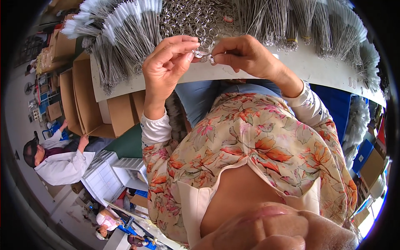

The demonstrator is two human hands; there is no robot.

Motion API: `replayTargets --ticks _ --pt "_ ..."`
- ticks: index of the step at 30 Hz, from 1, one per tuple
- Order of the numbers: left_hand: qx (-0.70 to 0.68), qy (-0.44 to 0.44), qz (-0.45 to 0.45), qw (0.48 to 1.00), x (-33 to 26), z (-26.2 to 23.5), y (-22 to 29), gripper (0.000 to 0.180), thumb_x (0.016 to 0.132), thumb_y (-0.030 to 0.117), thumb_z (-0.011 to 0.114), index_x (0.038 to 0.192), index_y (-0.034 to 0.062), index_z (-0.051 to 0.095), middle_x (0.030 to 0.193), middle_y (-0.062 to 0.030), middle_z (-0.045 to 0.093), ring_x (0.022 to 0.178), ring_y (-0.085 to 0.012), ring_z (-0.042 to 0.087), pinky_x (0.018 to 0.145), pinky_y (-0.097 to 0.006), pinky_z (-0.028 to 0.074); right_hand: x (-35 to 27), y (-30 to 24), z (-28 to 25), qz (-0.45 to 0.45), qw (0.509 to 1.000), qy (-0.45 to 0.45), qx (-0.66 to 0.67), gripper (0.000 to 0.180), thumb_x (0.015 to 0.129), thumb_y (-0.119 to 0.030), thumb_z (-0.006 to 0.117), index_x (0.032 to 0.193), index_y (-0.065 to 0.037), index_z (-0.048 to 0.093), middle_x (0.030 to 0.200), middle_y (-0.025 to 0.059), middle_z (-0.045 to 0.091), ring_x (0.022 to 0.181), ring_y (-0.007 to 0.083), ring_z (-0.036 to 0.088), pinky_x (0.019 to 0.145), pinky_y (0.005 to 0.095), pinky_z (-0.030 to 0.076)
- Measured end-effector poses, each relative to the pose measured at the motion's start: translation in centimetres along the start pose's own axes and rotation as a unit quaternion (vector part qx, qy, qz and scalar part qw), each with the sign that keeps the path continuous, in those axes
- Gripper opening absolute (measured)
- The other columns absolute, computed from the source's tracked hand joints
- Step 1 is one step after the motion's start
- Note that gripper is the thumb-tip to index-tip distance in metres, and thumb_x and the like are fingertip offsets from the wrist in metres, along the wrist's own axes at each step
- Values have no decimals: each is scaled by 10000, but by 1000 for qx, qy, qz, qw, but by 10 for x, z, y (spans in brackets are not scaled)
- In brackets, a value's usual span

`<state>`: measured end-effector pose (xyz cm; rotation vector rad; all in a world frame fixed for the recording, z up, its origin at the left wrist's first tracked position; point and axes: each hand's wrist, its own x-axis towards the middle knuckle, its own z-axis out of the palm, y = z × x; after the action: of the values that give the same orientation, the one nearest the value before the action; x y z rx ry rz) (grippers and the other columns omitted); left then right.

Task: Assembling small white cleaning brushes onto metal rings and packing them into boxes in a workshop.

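My left hand (pixel 166 66) and my right hand (pixel 250 54) meet over the near edge of the table. Between their fingertips is a small cluster of shiny metal rings (pixel 203 55). The left thumb and forefinger pinch one side of it, the other left fingers curving above. At the other side, the right thumb and forefinger close on several small loops set side by side; whether these are rings or wire ends I cannot tell. Just beyond my hands lies a heap of loose metal rings (pixel 187 18).
Bundles of thin wire brushes (pixel 129 31) with pale bristles lie left of the heap; more wire bundles (pixel 308 18) lie right. The white table (pixel 200 73) curves across. Open cardboard boxes (pixel 98 98) and white plastic crates (pixel 104 177) stand left, near another person (pixel 62 160).
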<state>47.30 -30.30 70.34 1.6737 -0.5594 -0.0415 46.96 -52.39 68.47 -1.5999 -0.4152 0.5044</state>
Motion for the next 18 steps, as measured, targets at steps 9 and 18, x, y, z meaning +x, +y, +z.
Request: replayTargets --ticks 9,18 --pt "-23 23 17 999 5 12 1 196 801 -109 584 983 -60 636 1056 -148 601 879 -190 649 747 -255 561 0 2 -7 10 998 -22 58 180 874 -214 619 903 -45 672 682 -15 588 547 60 478 501 209 397" --pt "132 92 178 971 21 24 31 270 748 -94 635 1017 -68 631 984 -145 652 816 -182 667 729 -251 558 1 -49 -1 -90 981 98 143 177 878 -186 627 936 -21 652 677 -30 550 559 33 456 482 181 348"
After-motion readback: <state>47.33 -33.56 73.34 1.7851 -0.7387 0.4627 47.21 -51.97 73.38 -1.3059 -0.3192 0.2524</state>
